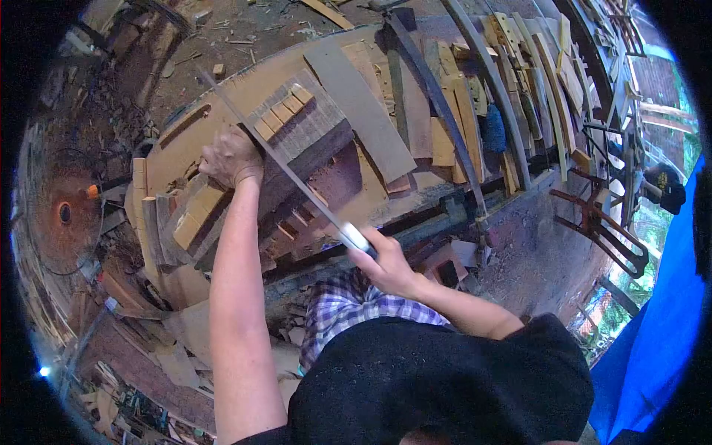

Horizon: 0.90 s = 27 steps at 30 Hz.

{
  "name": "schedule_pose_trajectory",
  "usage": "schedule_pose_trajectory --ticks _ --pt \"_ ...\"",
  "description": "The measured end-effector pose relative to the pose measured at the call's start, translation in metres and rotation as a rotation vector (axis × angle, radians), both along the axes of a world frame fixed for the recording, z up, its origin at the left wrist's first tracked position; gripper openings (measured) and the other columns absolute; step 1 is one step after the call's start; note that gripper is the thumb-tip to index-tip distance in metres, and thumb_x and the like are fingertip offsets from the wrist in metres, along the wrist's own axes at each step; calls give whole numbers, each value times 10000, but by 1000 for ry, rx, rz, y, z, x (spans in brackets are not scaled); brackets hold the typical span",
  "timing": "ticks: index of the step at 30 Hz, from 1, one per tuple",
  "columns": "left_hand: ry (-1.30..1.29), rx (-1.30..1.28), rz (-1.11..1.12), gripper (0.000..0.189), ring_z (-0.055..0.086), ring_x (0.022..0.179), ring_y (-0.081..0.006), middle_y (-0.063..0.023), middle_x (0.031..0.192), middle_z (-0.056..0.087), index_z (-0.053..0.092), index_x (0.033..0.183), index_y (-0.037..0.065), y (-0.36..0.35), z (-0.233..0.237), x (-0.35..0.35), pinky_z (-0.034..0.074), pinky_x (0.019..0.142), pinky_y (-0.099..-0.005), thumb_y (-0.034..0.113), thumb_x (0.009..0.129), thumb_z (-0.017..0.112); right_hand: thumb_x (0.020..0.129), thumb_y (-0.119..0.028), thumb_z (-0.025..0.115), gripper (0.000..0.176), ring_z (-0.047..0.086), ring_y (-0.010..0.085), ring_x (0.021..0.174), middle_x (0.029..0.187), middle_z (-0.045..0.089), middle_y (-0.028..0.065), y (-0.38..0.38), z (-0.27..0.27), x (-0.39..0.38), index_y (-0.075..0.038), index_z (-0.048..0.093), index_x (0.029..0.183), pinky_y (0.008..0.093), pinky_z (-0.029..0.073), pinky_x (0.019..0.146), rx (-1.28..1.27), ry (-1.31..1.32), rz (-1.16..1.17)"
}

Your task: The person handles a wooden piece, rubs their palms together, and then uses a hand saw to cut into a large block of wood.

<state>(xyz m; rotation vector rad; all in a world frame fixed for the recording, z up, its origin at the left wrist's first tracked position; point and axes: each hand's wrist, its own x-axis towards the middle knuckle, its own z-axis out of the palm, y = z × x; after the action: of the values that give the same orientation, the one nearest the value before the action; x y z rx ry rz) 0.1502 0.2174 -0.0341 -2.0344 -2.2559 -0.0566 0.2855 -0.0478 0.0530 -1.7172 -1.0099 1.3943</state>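
Note:
My right hand is wrapped around the white and dark handle of a hand saw. Its long, thin blade runs up and left across the workbench, past the fingers of my other hand. My left hand is closed and presses down on a piece of wood, mostly hidden beneath it. Just right of the blade, a row of small light wooden blocks sits on a wider grooved board. Below my left hand lies a wooden block with marked or cut lines.
A flat grey board lies across the workbench. Many planks and strips are stacked to the right, beside a blue brush-like item. A round rusty disc stands at left. A brown wooden frame is at right, near a blue tarp.

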Motion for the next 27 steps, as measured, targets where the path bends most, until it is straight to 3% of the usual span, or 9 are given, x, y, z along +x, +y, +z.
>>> schedule_pose_trajectory --ticks 3,6,9,14,15,18,20,23,27 --pt "-125 102 -52 247 588 805 -308 -88 847 687 699 801 123 0 -3 -3 392 729 -440 278 833 510 906 -382 561 430 666 349 889 924 654 197 69 -26 -18 -26 569 1146 404 501 781 -106 -16 3" --pt "-137 74 -40 254 589 805 -308 -89 856 688 697 794 118 3 -3 -2 388 745 -443 269 841 498 906 -388 566 449 654 375 900 922 656 216 57 -12 -15 -21 564 1165 413 498 787 -79 12 -40" --pt "-44 37 -4 269 589 819 -309 -80 855 687 698 801 124 5 -13 -3 382 771 -446 272 852 479 902 -412 571 480 636 411 903 925 653 240 -17 4 2 -17 561 1174 437 492 775 44 32 -51" --pt "-136 109 -66 265 588 838 -304 -82 829 681 697 792 128 8 -29 -11 375 770 -454 274 852 484 900 -425 576 474 627 424 907 939 649 250 48 -10 -17 -12 577 1132 443 491 761 9 16 -89" --pt "-148 130 -67 266 588 842 -303 -85 821 678 696 785 124 7 -24 -10 374 763 -454 276 851 488 925 -323 579 351 628 182 779 806 625 137 76 -15 -19 14 583 1023 359 484 676 -4 32 -84" --pt "-140 118 -75 258 587 837 -296 -84 802 677 700 778 127 3 -14 -6 368 749 -444 281 846 504 927 -319 577 349 637 196 789 824 630 137 82 -16 -21 11 584 1041 366 488 676 -93 14 -53" --pt "-111 124 -29 254 587 831 -295 -82 793 676 701 781 126 3 -13 -3 366 745 -438 284 842 511 900 -417 573 441 632 419 910 953 637 259 37 -16 -16 -18 562 1087 445 493 771 17 -35 -64" --pt "-91 125 29 246 586 815 -293 -77 775 675 705 785 123 -1 -6 2 364 733 -431 280 832 522 893 -387 585 410 656 377 900 928 656 208 -21 4 -1 -33 567 1099 404 498 806 -3 -41 -9" --pt "-107 133 -61 247 590 794 -295 -79 766 674 708 784 120 2 -11 -6 372 718 -435 270 835 519 911 -367 584 386 673 306 789 822 664 171 22 0 -15 -20 573 1078 385 500 706 -59 -35 -43"
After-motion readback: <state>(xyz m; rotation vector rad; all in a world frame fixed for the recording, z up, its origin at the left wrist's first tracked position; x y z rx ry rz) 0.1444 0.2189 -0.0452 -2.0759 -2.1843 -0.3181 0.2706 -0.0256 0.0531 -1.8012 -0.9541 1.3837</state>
